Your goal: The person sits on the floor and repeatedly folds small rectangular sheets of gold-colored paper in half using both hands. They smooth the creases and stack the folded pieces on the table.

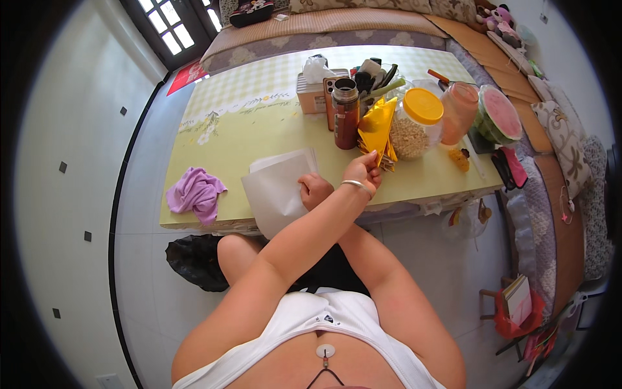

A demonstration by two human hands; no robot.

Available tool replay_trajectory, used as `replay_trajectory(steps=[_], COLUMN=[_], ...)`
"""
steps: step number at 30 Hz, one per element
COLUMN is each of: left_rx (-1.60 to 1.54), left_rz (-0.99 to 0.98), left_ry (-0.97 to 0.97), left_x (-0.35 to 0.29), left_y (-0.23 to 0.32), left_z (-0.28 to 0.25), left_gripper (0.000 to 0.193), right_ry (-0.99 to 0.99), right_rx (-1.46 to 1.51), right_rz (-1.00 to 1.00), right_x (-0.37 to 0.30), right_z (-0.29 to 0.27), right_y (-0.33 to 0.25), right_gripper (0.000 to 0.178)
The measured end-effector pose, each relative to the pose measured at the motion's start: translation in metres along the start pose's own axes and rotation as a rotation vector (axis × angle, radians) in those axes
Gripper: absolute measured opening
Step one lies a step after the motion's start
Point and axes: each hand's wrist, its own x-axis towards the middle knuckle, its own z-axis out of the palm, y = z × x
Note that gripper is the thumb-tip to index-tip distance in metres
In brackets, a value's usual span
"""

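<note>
On the table [259,141], between flask [346,122] and yellow-lidded jar [413,133]: folded gold paper [374,126], probably leaned there to stay upright. Over the near edge: white paper [275,194], seemingly laid flat for easy reach. Arms [304,233] crossed. At the gold paper's lower edge: left hand [364,174], fingers bent; pinching or merely touching, impossible to tell. On the white paper: right hand [316,190], curled into a loose fist, contents hidden.
</note>
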Motion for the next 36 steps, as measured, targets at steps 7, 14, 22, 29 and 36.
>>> replay_trajectory(steps=[7, 14, 22, 29, 36], left_rx=[0.194, 0.66, 1.665, 1.745, 1.554], left_rz=[-0.007, 0.124, 1.25, 1.42, 1.389], left_ry=[0.149, 0.009, 0.19, 0.316, 0.228], left_x=[0.024, 0.006, -0.114, -0.129, -0.126], left_y=[0.015, 0.041, 0.117, 0.144, 0.156], left_z=[0.018, -0.008, -0.134, -0.243, -0.257], left_gripper=[0.023, 0.028, 0.016, 0.022, 0.033], right_ry=[-0.032, -0.062, 0.001, 0.057, 0.025], right_rx=[-0.022, 0.046, -0.185, -0.201, -0.246], right_rz=[-0.017, -0.079, -0.062, -0.098, -0.061], right_x=[-0.002, -0.005, -0.002, -0.001, -0.003], right_z=[0.001, 0.02, 0.01, 0.007, 0.009], right_y=[-0.002, 0.027, -0.007, -0.01, -0.011], right_gripper=[0.014, 0.015, 0.008, 0.007, 0.009])
